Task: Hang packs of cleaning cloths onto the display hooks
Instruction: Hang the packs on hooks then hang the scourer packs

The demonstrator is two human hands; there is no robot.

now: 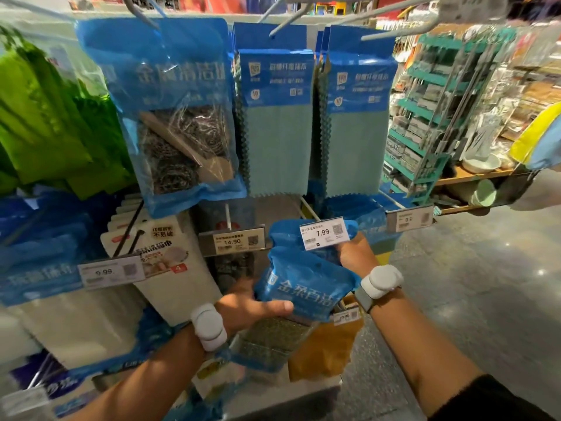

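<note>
Head camera showed a blue pack of cleaning cloths held low in front of the shelf, just under the 7.99 price tag. The left hand gripped the pack's lower part, its thumb lying across the front and the other fingers behind. The right hand was at the pack's upper edge; its fingers were hidden behind the tag, so I cannot tell its grip. Above, teal cloth packs hung on hooks.
</note>
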